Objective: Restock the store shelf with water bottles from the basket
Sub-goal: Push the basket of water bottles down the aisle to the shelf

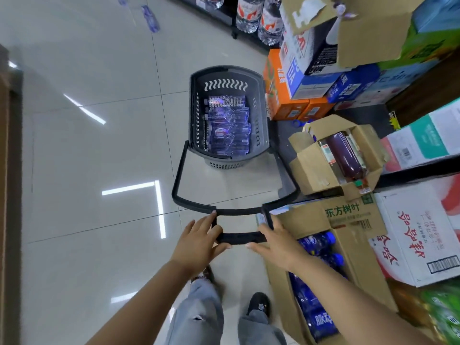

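Note:
A grey wheeled basket point(263, 113) stands on the tiled floor ahead of me, filled with several clear water bottles with blue labels point(227, 125) lying on their sides. Its long black handle point(240, 238) reaches back toward me. My left hand point(199, 241) grips the left end of the handle's cross bar, fingers over the corner and thumb under the bar. My right hand point(276, 242) grips the right end in the same way. A store shelf with large water bottles point(249, 13) is at the top, beyond the basket.
Cartons crowd the right side: an open box of blue bottles point(316, 282) by my right arm, an open box with a dark red bottle point(346, 155), and stacked orange and blue boxes point(286, 95) beside the basket. Glossy floor point(99, 145) spreads to the left. My feet are below the handle.

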`<state>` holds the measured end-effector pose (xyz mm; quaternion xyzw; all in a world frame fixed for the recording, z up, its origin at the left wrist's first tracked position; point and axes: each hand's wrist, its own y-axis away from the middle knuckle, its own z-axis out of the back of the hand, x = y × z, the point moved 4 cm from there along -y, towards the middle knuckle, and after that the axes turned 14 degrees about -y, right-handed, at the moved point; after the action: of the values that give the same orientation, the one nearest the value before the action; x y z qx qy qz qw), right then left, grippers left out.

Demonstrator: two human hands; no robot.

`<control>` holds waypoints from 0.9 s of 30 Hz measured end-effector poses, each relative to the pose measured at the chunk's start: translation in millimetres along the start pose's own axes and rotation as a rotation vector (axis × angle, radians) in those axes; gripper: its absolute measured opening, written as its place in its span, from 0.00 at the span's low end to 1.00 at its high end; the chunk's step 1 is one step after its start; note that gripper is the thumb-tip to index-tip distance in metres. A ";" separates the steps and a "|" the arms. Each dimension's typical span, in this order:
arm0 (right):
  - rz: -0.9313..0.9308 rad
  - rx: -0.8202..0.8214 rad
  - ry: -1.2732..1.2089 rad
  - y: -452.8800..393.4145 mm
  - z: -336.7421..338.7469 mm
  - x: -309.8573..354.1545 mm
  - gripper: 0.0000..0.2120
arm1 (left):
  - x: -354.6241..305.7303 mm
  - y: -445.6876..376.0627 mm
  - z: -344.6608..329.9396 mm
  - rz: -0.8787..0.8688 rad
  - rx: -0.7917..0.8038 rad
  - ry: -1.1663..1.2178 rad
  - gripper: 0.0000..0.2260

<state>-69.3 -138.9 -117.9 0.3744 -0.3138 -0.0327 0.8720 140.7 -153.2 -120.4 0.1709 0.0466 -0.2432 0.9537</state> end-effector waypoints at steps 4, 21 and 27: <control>-0.004 -0.055 -0.042 -30.5 7.5 45.5 0.22 | 51.4 -18.7 25.6 -0.023 -0.003 -0.014 0.32; 0.014 -0.093 -0.146 -125.9 67.1 154.3 0.18 | 202.6 -150.1 118.3 -0.132 0.345 -0.247 0.58; -0.032 -0.078 -0.117 -149.1 98.3 150.1 0.20 | 224.2 -199.5 128.0 -0.264 0.412 -0.254 0.62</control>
<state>21.2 -351.9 -88.5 0.3428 -0.3567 -0.0807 0.8653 242.4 -462.5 -99.5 0.3218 -0.1019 -0.3894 0.8570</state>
